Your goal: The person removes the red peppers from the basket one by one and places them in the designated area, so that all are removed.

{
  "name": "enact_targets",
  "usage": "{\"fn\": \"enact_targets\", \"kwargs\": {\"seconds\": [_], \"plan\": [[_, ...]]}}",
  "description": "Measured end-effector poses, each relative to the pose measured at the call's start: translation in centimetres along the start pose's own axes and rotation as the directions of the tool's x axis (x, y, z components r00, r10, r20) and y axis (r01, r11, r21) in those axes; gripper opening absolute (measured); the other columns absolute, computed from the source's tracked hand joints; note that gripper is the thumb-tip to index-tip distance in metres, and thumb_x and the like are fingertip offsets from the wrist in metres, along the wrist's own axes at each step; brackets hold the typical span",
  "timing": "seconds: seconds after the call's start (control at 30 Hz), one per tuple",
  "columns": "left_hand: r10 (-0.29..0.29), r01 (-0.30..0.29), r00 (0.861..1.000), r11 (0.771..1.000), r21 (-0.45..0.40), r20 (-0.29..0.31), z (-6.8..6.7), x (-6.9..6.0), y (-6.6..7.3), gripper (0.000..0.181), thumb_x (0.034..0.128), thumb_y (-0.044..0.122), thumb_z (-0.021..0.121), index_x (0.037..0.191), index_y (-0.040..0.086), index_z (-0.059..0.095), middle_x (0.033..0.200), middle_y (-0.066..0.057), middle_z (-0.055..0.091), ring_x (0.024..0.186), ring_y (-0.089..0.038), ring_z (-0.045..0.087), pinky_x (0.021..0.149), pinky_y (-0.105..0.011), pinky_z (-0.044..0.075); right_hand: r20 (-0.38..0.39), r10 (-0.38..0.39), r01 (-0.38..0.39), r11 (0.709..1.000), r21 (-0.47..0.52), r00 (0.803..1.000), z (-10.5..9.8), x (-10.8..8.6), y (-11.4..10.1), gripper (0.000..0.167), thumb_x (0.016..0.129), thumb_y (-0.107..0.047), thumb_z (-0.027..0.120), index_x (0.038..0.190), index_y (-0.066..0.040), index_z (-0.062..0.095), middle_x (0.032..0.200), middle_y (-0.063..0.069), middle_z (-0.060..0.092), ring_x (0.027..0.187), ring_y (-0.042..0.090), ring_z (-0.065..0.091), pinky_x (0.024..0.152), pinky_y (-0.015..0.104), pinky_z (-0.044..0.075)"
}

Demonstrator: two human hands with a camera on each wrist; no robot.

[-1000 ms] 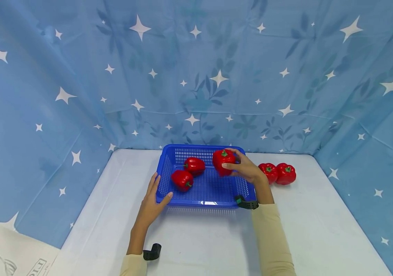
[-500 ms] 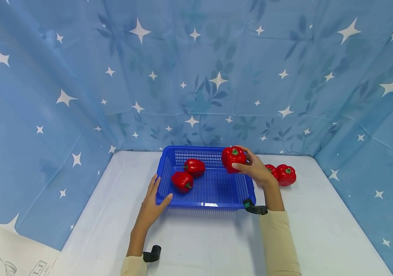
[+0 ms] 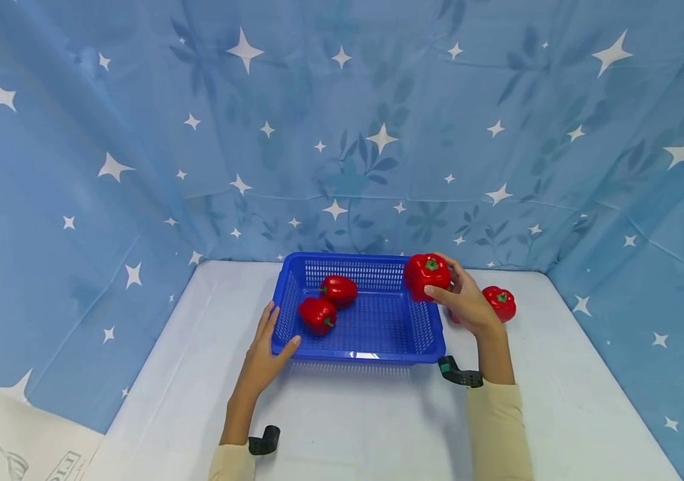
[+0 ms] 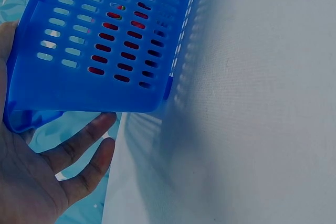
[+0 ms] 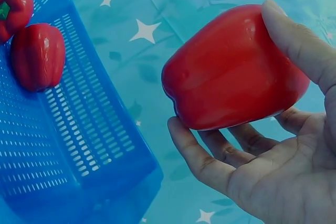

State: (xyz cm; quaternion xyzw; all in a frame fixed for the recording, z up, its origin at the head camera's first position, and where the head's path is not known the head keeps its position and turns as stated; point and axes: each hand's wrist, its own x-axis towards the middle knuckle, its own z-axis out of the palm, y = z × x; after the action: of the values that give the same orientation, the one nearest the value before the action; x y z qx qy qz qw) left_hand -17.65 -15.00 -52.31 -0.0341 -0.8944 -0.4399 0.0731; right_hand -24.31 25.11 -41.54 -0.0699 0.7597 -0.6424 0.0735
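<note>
A blue basket (image 3: 366, 344) stands on the table with two red peppers (image 3: 317, 315) lying in its left half. At its left front corner the left hand (image 3: 262, 357) grips the rim; in the left wrist view that hand (image 4: 39, 177) has its thumb side at the rim and fingers near the basket wall (image 4: 89, 90). Over the basket's right side, the right hand (image 3: 468, 300) holds a red pepper (image 3: 426, 276) between thumb and fingers. The right wrist view shows this pepper (image 5: 231, 72) in the right hand (image 5: 278, 166), apart from the basket (image 5: 115, 166).
Right of the basket, a red pepper (image 3: 499, 304) sits on the white table (image 3: 354, 421), and another beside it is mostly hidden behind the right hand. A blue curtain with white stars (image 3: 342, 133) hangs behind and on both sides.
The right hand has moved right with the pepper, from above the basket's inside to its right edge, now covering most of one table pepper. The left hand and basket have stayed put.
</note>
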Motion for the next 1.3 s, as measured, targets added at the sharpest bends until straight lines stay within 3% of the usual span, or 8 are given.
{"fn": "enact_targets", "kwargs": {"seconds": [0.37,0.57,0.97,1.13,1.3], "plan": [[-0.006,0.006,1.000,1.000,0.001,0.009,0.0,0.0,-0.1,0.088,0.0905,0.056,0.059,0.158,0.019,0.017,0.166,0.007,0.005,0.151,-0.035,0.017,0.111,-0.062,0.027,-0.070,-0.053,0.054,0.998,0.018,0.996,-0.6,-1.8,0.6,0.077,0.092,-0.018,0.068,0.154,-0.027,0.024,0.154,0.016,0.032,0.126,0.018,0.045,0.087,0.022,0.055],[0.000,0.000,1.000,1.000,-0.008,0.014,-0.2,0.0,0.0,0.088,0.0907,0.056,0.059,0.158,0.018,0.018,0.166,0.006,0.005,0.151,-0.035,0.017,0.112,-0.063,0.026,-0.099,-0.119,0.129,0.986,0.103,0.988,-1.0,-2.6,1.4,0.075,0.093,-0.010,0.064,0.154,-0.024,0.022,0.150,0.012,0.033,0.122,0.009,0.049,0.086,0.021,0.055],[-0.005,0.005,1.000,1.000,-0.010,0.017,-0.2,-0.1,0.1,0.087,0.0905,0.056,0.060,0.158,0.018,0.018,0.166,0.005,0.006,0.151,-0.035,0.017,0.112,-0.062,0.026,-0.184,-0.168,0.205,0.957,0.207,0.969,-2.2,-5.2,3.5,0.071,0.094,-0.003,0.060,0.153,-0.020,0.024,0.142,-0.005,0.038,0.127,0.008,0.043,0.089,0.019,0.053],[-0.003,0.004,1.000,1.000,-0.013,0.014,-0.2,0.0,0.1,0.088,0.0903,0.057,0.059,0.158,0.018,0.018,0.166,0.006,0.006,0.151,-0.034,0.017,0.112,-0.062,0.026,-0.200,-0.177,0.226,0.940,0.257,0.964,-2.9,-6.1,4.6,0.067,0.095,-0.001,0.056,0.151,-0.019,0.025,0.140,-0.006,0.038,0.127,0.010,0.043,0.088,0.020,0.054],[-0.004,0.004,1.000,1.000,-0.010,0.013,-0.2,0.0,0.2,0.088,0.0905,0.055,0.059,0.158,0.018,0.017,0.166,0.006,0.005,0.151,-0.034,0.017,0.112,-0.061,0.026,-0.213,-0.160,0.209,0.949,0.235,0.964,-3.7,-6.7,5.6,0.068,0.095,-0.001,0.057,0.152,-0.018,0.024,0.140,-0.006,0.038,0.126,0.009,0.043,0.087,0.020,0.055]]}}
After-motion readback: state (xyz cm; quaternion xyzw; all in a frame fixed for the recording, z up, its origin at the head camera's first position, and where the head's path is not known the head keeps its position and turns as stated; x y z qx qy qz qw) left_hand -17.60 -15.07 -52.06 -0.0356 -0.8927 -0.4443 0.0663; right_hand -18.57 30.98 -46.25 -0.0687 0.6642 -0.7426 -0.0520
